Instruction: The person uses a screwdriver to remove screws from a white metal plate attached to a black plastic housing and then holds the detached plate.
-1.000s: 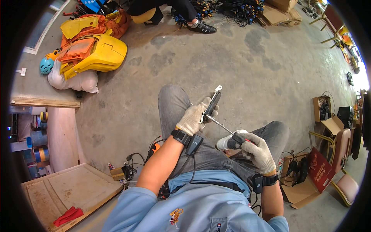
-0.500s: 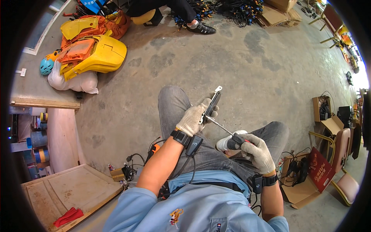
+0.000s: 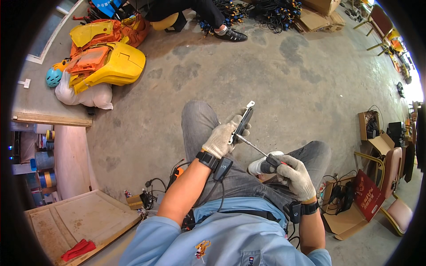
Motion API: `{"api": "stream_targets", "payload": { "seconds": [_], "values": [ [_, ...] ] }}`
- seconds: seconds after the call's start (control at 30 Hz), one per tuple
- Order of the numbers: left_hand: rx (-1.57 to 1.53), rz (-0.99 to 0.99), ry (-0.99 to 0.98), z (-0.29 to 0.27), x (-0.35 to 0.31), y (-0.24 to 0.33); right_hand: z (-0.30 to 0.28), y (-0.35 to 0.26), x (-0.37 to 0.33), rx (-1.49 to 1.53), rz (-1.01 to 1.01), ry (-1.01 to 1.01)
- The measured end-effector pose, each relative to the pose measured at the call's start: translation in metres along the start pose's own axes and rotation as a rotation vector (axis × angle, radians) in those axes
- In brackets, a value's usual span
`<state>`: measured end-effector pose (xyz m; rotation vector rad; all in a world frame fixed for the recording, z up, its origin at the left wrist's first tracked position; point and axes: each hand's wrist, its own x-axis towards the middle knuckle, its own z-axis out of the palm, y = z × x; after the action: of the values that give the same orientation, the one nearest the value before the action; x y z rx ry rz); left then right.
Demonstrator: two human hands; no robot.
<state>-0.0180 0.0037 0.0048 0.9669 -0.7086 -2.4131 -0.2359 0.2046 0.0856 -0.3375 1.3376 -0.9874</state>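
Note:
My left hand, in a pale knitted glove, is closed around a long, narrow black part with white tabs, tilted up to the right above my lap. What kind of part it is I cannot make out. A screwdriver with a metal shaft and a black-and-red handle reaches across from the right. Its tip meets the lower end of the black part; the exact contact spot is too small to see. Gloved too, my right hand grips the handle with curled fingers.
Yellow and orange plastic shells lie at the far left above a white sack. A wooden panel with a red cloth is at lower left. On the right are an open carton and chairs. Another person's shoe shows ahead.
Both hands keep almost the same place and grip. The screwdriver and the black part show only a very slight shift.

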Motion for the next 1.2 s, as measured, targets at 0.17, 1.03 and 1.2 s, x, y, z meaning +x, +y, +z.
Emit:
{"api": "stream_targets", "payload": {
  "seconds": [0.17, 1.03, 1.2],
  "values": [
    [-0.037, -0.006, -0.018, -0.0016, 0.0026, -0.0015, -0.0002, 0.0021, 0.0008, -0.020, 0.003, 0.011],
    [-0.014, -0.015, 0.023, -0.0007, 0.0030, -0.0014, 0.0020, 0.0002, 0.0010, -0.014, 0.010, -0.001],
    [0.023, -0.004, 0.047, -0.0002, 0.0024, -0.0021, -0.0012, 0.0024, 0.0026, 0.123, -0.019, -0.014]
  ]
}}
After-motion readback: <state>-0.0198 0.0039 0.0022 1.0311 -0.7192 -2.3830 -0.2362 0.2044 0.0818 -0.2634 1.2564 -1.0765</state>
